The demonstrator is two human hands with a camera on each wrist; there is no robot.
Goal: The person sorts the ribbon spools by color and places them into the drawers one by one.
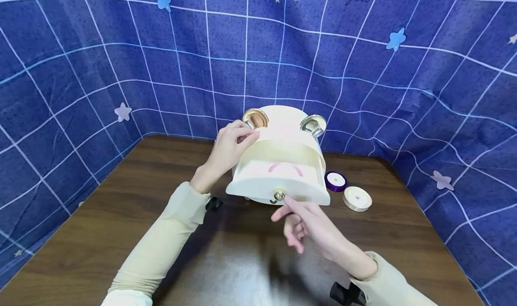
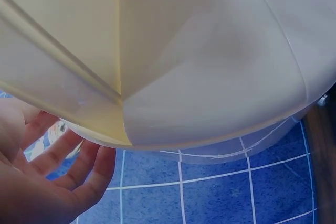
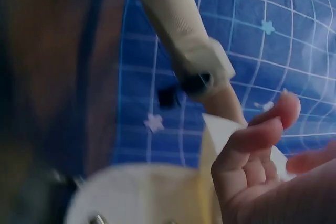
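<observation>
A white box with an animal-like shape (image 1: 278,187) stands on the table, with one gold and one silver round ear at its top. Its curved upper part is tipped up above a bowed front, leaving a gap with a pink arc inside. My left hand (image 1: 232,146) grips the upper part's left edge near the gold ear (image 1: 255,118); in the left wrist view its fingers (image 2: 79,174) bend behind the white edge. My right hand (image 1: 311,225) is just below the gold knob (image 1: 279,195), index fingertip beside it, other fingers loosely curled. Whether they touch is unclear.
Right of the box lie a purple ribbon roll (image 1: 335,181) and a cream ribbon roll (image 1: 357,198). A blue gridded curtain (image 1: 194,63) with stars hangs behind and around the brown wooden table (image 1: 121,198).
</observation>
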